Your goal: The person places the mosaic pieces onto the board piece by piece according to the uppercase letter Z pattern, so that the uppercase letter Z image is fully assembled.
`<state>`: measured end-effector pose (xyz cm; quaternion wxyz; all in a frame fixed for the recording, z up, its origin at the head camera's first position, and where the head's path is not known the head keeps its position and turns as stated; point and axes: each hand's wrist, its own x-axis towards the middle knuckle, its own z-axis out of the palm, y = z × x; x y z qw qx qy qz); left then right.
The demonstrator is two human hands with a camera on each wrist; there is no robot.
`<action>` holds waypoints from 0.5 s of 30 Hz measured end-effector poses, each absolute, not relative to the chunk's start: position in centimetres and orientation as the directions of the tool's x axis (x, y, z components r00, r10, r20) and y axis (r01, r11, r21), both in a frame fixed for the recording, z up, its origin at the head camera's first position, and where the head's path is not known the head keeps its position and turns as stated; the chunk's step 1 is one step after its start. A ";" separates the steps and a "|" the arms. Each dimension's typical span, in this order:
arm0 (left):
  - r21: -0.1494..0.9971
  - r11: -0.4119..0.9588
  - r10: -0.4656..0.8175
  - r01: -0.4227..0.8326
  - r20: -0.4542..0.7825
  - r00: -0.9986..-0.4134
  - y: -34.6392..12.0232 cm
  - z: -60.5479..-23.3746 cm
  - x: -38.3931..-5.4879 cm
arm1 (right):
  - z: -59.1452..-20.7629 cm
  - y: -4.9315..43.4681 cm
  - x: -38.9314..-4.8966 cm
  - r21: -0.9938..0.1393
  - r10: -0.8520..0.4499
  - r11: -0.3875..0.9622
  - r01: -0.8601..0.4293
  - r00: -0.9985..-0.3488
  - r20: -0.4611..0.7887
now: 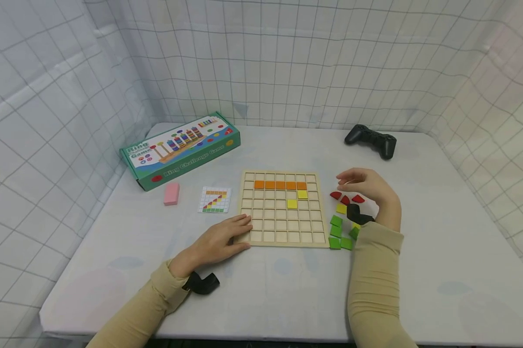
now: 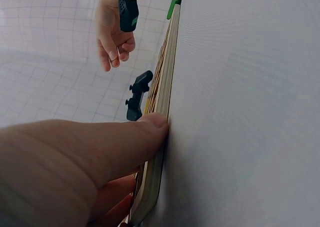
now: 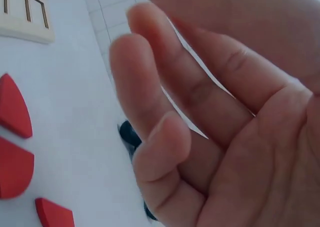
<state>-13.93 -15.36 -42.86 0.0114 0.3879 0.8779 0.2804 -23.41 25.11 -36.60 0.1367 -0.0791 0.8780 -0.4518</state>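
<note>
A wooden grid board (image 1: 282, 210) lies mid-table, with a row of several orange squares (image 1: 280, 185) near its far side and two yellow squares (image 1: 292, 204) below. My left hand (image 1: 222, 239) rests at its near left corner, fingers over the left edge. In the left wrist view the thumb (image 2: 145, 129) lies against the board's front side. My right hand (image 1: 366, 186) hovers right of the board, fingers loosely bent, nothing between them. Just beneath it are three red rounded pieces (image 1: 345, 199); nearer me lie several green squares (image 1: 336, 231) and a loose yellow square (image 1: 341, 208).
Left of the board lies a pattern card (image 1: 215, 199), with a pink block (image 1: 171, 194) beyond it. Behind them a green Ring Challenge Game box (image 1: 183, 150) lies at an angle. A black game controller (image 1: 371, 141) sits at the back right. Checked cloth walls surround the table.
</note>
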 end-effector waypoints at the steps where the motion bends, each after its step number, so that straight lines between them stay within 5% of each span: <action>1: 0.502 0.541 0.687 0.675 0.199 -0.699 -15.4 -42.9 -13.9 | -36.7 25.3 -23.3 -0.822 -0.265 0.570 -0.009 -0.949 -0.173; 15: 0.501 0.543 0.685 0.674 0.201 -0.700 -15.4 -42.8 -13.9 | -39.2 27.0 -23.0 -0.887 -0.379 0.459 0.043 -0.894 -0.240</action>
